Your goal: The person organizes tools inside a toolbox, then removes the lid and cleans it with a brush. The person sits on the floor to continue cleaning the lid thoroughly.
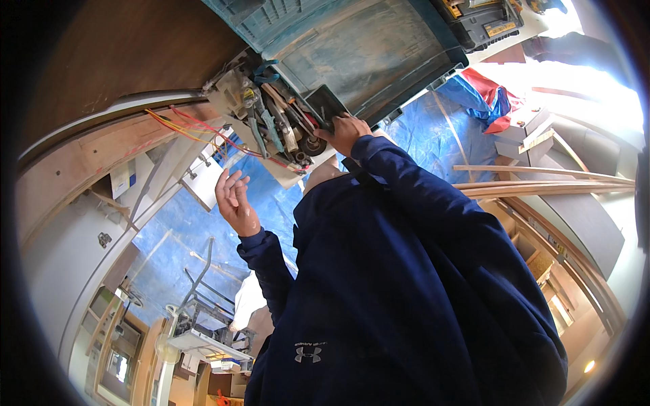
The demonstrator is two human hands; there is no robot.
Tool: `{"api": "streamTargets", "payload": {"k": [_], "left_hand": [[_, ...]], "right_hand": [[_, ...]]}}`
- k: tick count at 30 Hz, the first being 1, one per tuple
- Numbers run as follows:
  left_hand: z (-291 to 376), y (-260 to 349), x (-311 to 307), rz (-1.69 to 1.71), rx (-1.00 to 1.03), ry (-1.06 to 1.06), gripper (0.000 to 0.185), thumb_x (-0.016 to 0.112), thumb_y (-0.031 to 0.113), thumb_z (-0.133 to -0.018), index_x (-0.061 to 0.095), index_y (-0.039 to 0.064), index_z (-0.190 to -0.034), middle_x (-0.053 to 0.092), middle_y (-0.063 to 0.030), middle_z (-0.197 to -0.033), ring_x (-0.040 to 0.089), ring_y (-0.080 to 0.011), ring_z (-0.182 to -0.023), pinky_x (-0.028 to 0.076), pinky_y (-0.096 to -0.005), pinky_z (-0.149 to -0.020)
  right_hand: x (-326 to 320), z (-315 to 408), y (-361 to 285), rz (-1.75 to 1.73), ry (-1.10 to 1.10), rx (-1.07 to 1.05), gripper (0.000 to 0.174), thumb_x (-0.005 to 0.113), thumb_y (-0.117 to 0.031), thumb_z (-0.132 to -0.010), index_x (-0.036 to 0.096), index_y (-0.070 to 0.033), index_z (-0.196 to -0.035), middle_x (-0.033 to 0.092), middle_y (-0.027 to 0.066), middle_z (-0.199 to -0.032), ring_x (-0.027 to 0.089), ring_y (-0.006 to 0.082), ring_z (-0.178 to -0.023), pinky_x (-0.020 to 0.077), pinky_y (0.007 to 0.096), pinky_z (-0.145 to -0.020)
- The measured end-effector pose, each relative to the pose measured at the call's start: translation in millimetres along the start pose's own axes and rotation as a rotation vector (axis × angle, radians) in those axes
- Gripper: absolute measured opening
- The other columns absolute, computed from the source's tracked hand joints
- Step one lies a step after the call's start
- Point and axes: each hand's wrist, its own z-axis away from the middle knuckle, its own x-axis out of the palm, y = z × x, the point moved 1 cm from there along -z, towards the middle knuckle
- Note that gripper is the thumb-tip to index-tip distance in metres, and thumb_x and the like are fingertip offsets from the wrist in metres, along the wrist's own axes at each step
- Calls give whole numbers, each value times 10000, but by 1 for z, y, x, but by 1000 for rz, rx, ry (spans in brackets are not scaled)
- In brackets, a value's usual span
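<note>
My right hand [348,133] rests at the near corner of an open teal plastic tool case [350,51], by a small compartment [325,104] in it. Its fingertips are partly hidden, so whether they grip anything is unclear. Beside the thumb lies a heap of hand tools, with blue-handled pliers [266,71], grey-green plier handles [269,129] and a small black wheel-like part [311,145]. My left hand [236,203] hangs in the air away from the tools, palm turned up, fingers loosely bent and holding nothing. White smudges mark its skin.
Red and yellow wires [203,129] run from the wall framing to the tool heap. Blue sheeting [421,137] covers the floor. Long wooden strips [543,189] jut in from the right. A table saw [213,340] stands behind at lower left. A black tool case [482,25] lies beyond.
</note>
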Motion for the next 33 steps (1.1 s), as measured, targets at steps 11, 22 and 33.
{"api": "streamTargets", "payload": {"k": [11, 22, 33], "left_hand": [[-2, 4, 30, 14, 27, -152, 391, 601, 110, -996, 509, -3, -1359, 649, -157, -1137, 638, -203, -997, 503, -313, -911], [-2, -2, 120, -223, -77, -565, 248, 651, 163, -959, 677, -11, -1135, 721, -107, -930, 686, -183, -825, 526, -312, -746], [9, -28, 73, -156, -206, -336, 255, 679, 178, -974, 706, -74, -941, 733, -87, -812, 653, -96, -722, 499, -241, -680]], "right_hand": [[5, 13, 28, -408, 275, -269, 171, 688, -150, -862, 717, -11, -957, 685, 224, -878, 672, 408, -845, 532, 457, -738], [-33, 51, -36, -655, 329, -403, 166, 680, -126, -866, 717, 6, -961, 693, 199, -931, 679, 389, -847, 545, 400, -757], [25, -25, -32, -367, 395, -19, 736, 492, -556, -974, 517, 80, -1342, 524, 310, -1346, 554, 472, -1187, 467, 465, -1007]]}}
